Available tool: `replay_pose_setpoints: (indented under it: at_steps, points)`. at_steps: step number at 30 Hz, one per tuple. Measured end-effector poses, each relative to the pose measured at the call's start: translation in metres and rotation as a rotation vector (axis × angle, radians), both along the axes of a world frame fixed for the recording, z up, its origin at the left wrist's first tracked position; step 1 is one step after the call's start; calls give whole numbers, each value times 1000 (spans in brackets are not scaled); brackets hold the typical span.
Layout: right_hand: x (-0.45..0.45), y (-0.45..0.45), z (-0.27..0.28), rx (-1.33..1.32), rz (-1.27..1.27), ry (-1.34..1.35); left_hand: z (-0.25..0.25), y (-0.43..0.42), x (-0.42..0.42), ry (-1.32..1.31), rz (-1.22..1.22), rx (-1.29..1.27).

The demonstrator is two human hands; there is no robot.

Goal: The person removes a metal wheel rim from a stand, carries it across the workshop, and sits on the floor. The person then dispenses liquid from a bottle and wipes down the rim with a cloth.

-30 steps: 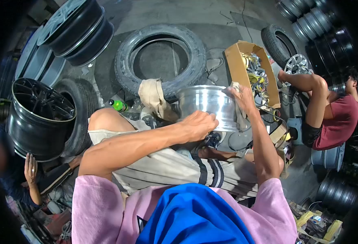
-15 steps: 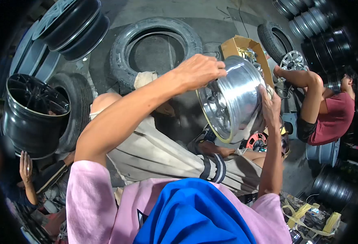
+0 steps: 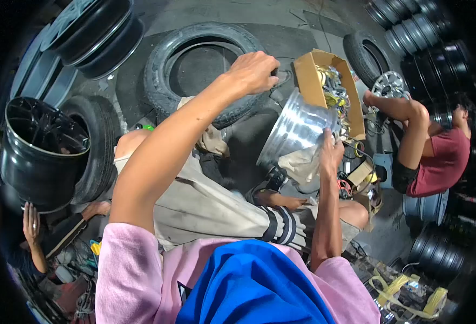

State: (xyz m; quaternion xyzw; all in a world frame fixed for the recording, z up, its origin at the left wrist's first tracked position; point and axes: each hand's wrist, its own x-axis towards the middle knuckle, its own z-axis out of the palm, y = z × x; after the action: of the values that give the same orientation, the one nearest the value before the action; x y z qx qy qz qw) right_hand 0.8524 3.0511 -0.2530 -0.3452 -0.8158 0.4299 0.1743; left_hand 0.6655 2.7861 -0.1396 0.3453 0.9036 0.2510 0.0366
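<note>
A polished silver wheel rim (image 3: 301, 120) is held tilted above my lap, its barrel facing up and its spokes hidden. My right hand (image 3: 331, 154) grips the rim's right side. A beige cloth (image 3: 301, 163) hangs beneath the rim beside that hand. My left hand (image 3: 255, 72) is up and to the left, apart from the rim, with fingers curled. A small dark patch shows at its fingertips, too unclear to name. Beyond that hand lies a black tyre (image 3: 154, 81) on the floor.
A cardboard box (image 3: 309, 81) of small parts stands just behind the rim. Black wheels (image 3: 38, 173) and a tyre (image 3: 98, 167) are at left, near another person's hand (image 3: 31, 224). At right sits a person in a red shirt (image 3: 443, 162), near stacked rims (image 3: 437, 67).
My left hand has come off the rim and moved up and left. The rim has tipped so its spoked face no longer shows, and my right hand has shifted down and left with it.
</note>
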Motion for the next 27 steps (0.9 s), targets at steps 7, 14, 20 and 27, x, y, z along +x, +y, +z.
replay_pose_setpoints:
  at_steps: [7,14,20,27]
  points:
    - [-48,-28,-14,-212,198,100,16,-19,4,-98,-16,-36]
    - [-110,-81,-24,-73,121,-141,-69,-8,15,-366,-144,-200]
    - [-126,-99,-28,4,100,-162,-104,-2,39,-392,-80,-25]
    - [-95,-42,-23,-76,242,-105,-113,-22,14,-409,-7,57]
